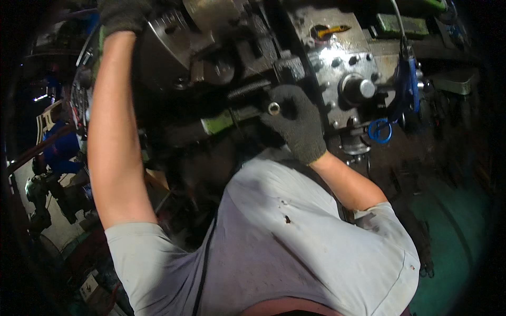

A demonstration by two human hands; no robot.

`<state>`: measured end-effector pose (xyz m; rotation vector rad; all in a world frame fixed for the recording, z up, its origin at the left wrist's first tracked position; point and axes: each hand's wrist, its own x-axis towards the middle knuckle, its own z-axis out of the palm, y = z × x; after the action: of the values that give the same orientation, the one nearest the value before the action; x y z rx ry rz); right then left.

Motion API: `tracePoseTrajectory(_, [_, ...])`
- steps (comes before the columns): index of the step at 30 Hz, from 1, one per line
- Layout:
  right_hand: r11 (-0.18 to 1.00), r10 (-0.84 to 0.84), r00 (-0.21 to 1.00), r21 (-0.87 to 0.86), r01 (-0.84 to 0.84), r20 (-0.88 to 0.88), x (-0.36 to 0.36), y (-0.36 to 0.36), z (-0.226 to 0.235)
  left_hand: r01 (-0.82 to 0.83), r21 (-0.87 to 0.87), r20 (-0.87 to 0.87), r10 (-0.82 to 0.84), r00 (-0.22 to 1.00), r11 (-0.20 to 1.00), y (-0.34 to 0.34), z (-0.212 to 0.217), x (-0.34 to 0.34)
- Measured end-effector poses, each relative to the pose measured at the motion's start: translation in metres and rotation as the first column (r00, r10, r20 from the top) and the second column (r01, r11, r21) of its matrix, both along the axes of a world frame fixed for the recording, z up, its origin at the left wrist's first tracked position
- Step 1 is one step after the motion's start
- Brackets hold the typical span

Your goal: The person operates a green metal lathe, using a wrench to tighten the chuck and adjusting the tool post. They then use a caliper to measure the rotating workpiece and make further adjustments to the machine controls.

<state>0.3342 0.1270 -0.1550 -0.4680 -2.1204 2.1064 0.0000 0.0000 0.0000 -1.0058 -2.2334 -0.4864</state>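
Metal piece [273,108] is sitting left of the bolted block [336,87], in the gloved right hand [299,125]. That grip is looking mostly closed, fingers bending round the piece; only a round, hollow-looking end is showing, so full shape can't be told. Probably being held low in the fingers for a secure hold. Gloves likely guarding against grime and edges.

Left hand [124,15], also gloved, is sitting far up-left of the block, past the big metal disc [171,39]. Darkness and the crop are hiding its grip: can't tell how open, or what it's holding. Arm outstretched, maybe for support.

Yellow tool [334,30] is lying above the block, presumably parked within reach. Blue ring [371,128] is sitting below-right of the block; purpose unclear.

Labels: no writing or brand is reading clearly, too dark and small.
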Motion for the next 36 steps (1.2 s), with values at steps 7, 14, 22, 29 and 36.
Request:
tracePoseTrajectory(7, [0.995,-0.097,0.99,0.014,0.099,-0.104,-0.026,-0.008,0.002,-0.11,-0.299,0.012,0.119,0.993,0.948,-0.004,0.008,-0.005])
tracePoseTrajectory(14, [0.891,-0.439,0.853,-0.011,0.455,-0.283,-0.093,-0.02,0.005,-0.156,-0.23,-0.044,0.15,0.988,0.961,0.007,0.017,0.006])
tracePoseTrajectory(22, [0.731,-0.639,0.69,0.01,0.682,-0.34,-0.172,-0.012,0.008,-0.165,-0.215,-0.125,0.14,0.982,0.962,0.012,0.008,0.027])
tracePoseTrajectory(29, [0.607,-0.77,0.583,-0.013,0.795,-0.26,-0.22,0.007,-0.014,-0.176,-0.318,-0.035,0.174,0.984,0.932,0.005,0.003,0.056])
tracePoseTrajectory(36, [0.669,-0.743,0.653,-0.136,0.731,-0.148,-0.239,0.015,-0.026,-0.034,-0.299,0.075,0.059,0.995,0.954,-0.004,0.003,0.053])
